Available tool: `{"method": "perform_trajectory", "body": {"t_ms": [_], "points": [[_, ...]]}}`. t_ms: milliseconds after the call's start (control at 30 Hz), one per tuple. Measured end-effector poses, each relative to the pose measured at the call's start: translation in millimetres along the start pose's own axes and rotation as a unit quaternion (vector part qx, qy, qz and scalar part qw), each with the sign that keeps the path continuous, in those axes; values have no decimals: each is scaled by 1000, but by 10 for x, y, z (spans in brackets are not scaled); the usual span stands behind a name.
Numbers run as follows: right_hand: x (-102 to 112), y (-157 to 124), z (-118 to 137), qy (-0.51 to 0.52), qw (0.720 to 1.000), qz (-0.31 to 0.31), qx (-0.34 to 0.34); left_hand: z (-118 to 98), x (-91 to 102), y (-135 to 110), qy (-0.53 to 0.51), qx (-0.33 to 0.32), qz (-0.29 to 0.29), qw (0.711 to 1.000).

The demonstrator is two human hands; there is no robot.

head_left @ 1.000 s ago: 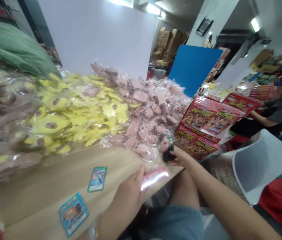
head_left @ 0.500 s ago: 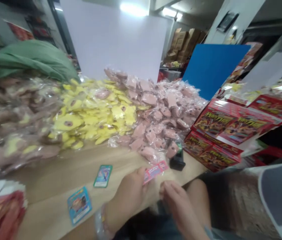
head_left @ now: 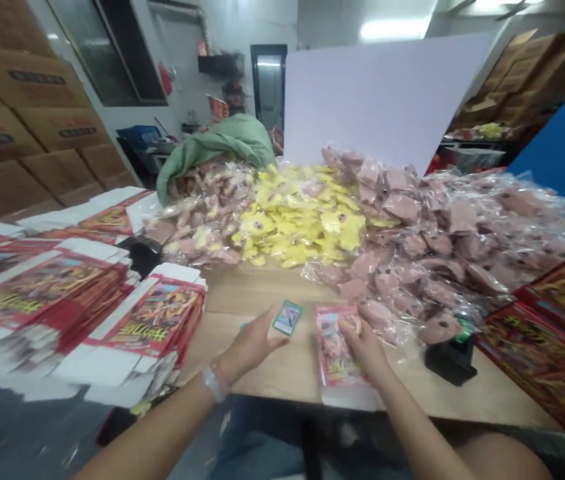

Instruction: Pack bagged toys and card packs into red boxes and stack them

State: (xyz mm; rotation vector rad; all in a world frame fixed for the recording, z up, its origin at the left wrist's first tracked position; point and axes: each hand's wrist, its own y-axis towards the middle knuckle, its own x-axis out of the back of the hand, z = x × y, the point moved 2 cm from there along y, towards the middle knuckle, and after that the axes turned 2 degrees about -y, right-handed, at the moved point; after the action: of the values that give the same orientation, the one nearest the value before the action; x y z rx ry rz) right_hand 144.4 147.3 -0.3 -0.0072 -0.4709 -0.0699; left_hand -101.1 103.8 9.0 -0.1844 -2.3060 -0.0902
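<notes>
My left hand (head_left: 251,345) reaches over the wooden table (head_left: 282,377), thumb and fingers apart at the edge of a green-bordered card (head_left: 287,318). Whether it touches that card I cannot tell. Only a sliver of a blue card (head_left: 245,326) shows behind this hand. My right hand (head_left: 366,347) grips the upper right side of a flat red printed carton (head_left: 333,357), whose white flap hangs at the table's front edge. Some of the carton is hidden by those fingers.
Stacks of flattened red cartons (head_left: 149,320) lie at the left. Bagged yellow plush pieces (head_left: 302,217) and bagged pink ones (head_left: 412,247) are heaped behind. A black holder (head_left: 451,360) and assembled red boxes (head_left: 537,360) stand right. A green sack (head_left: 222,143) lies at the back.
The view has swung left, bringing the carton stacks in. My left hand has let go of the pink-red printed piece and moved to the cards; my right hand now grips the red carton.
</notes>
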Motion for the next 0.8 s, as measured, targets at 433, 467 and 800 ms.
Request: {"method": "perform_trajectory", "body": {"t_ms": [433,467,800], "points": [[-1459,311,318,-453,783,315,287,713,-93,-230,23,24,40,999],[-1461,287,311,-457,775,327,291,711,-97,-223,14,36,33,999],[-1306,452,317,-308,850,376,204,1061,-121,-64,-203,101,51,973]]}}
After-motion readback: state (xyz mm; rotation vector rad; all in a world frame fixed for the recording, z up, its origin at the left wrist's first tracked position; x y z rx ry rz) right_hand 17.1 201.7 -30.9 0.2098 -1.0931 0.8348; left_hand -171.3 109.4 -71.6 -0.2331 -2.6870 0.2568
